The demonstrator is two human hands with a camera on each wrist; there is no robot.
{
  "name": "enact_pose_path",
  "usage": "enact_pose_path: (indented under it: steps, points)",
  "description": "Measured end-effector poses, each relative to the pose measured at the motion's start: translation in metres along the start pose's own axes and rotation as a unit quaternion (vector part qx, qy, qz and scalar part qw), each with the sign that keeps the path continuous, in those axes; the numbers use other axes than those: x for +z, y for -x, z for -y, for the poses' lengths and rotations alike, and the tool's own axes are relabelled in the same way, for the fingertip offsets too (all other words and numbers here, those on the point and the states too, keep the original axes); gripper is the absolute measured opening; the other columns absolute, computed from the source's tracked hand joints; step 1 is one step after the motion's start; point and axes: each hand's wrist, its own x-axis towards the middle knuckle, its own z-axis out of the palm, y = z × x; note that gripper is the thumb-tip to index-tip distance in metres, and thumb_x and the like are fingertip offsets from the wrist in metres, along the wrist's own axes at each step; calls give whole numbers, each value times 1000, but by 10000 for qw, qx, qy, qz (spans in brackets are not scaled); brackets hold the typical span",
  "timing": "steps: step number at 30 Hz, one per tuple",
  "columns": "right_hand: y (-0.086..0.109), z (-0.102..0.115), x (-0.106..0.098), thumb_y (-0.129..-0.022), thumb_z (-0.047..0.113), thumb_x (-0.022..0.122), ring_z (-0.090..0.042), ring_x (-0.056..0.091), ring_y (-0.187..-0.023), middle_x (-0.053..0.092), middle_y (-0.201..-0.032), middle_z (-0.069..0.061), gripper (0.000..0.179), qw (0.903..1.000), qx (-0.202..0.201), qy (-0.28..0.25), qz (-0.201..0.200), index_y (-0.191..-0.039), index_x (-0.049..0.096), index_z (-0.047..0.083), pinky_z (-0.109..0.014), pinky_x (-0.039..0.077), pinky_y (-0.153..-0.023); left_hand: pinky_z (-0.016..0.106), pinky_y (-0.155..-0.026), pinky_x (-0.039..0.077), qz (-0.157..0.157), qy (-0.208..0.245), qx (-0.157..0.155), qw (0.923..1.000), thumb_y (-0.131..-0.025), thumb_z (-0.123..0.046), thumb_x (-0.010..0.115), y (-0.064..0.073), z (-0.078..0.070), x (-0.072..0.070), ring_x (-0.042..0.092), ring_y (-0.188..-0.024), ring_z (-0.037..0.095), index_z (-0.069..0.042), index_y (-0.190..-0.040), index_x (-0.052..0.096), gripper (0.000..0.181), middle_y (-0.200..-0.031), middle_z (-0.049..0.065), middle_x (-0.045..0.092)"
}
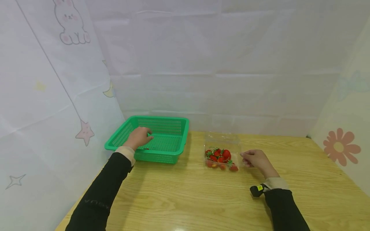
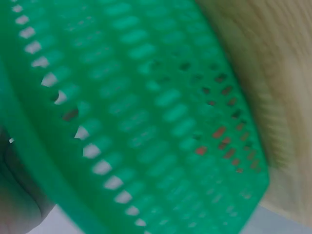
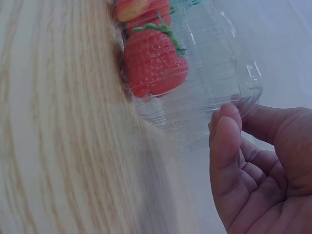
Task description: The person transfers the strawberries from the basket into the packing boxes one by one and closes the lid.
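Observation:
A green plastic basket [image 1: 157,157] with slotted walls stands at the left. My left hand [image 1: 138,137] is over its near left part, fingers loosely bent, with nothing visible between them. In the left wrist view the basket wall [image 2: 146,112] hides most of that hand [image 2: 22,195]; red shows through the slots low down. To the right is a clear plastic box [image 1: 222,141], its lid raised at the back, holding several red strawberries [image 1: 226,154] with green leaves. My right hand [image 1: 256,161] pinches the box's right rim between thumb and fingers, close beside a strawberry [image 3: 153,61].
Both containers stand on a light wooden table [image 1: 185,195]. A white printed cloth [image 1: 231,80] rises behind the table and along its sides. A gap of bare wood separates basket and box.

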Motion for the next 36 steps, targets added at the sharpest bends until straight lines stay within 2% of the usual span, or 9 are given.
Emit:
enact_pose_path:
  steps: [4, 10, 16, 19, 26, 36]
  points:
    - [0, 0, 0, -101, 25, 56, -15, 61, -69, 66, -89, -17, 43, 10000, 6, -33, 3, -119, 56, -14, -33, 55, -64, 49, -83, 52, 529, -9, -179, 9984, -93, -20, 68, 1, 12, 4, 62, -101, 37, 3, -118, 67, 34, -117, 21, 64]
    - [-1, -1, 0, -100, 26, 57, -15, 62, -70, 66, -88, -16, 44, 10000, -30, 9, 8, -118, 57, -14, -32, 56, -65, 51, -88, 49, 1279, 89, -432, 9908, -91, -22, 71, -2, 26, 12, 58, -109, 40, 3, -120, 66, 39, -121, 22, 61]
    - [0, 0, 0, -101, 25, 57, -15, 62, -68, 66, -88, -17, 43, 10000, -20, 2, -11, -117, 57, -15, -32, 56, -64, 50, -90, 49, 1803, 213, -536, 9819, -90, -20, 72, -8, 32, 19, 55, -113, 42, 3, -118, 66, 37, -122, 22, 61]
    - [0, 1, 0, -101, 24, 56, -15, 62, -68, 66, -87, -16, 41, 10000, -9, -8, -16, -117, 57, -14, -32, 56, -64, 48, -89, 50, 1939, 224, -514, 9794, -91, -18, 70, -11, 32, 22, 57, -111, 40, 4, -116, 67, 33, -119, 21, 62]
    - [0, 1, 0, -101, 24, 56, -15, 61, -68, 65, -87, -16, 42, 10000, -30, -7, 21, -118, 56, -14, -33, 56, -64, 44, -83, 54, 2101, 218, -391, 9767, -90, -18, 72, -15, 38, 28, 63, -101, 35, 0, -100, 74, 21, -105, 15, 69]
    - [1, 2, 0, -101, 24, 56, -16, 62, -70, 66, -89, -17, 42, 10000, -30, 13, -14, -118, 56, -14, -34, 56, -65, 49, -90, 50, 2319, 300, -435, 9713, -93, -14, 67, -17, 39, 31, 56, -113, 40, -4, -105, 75, 17, -116, 17, 65]
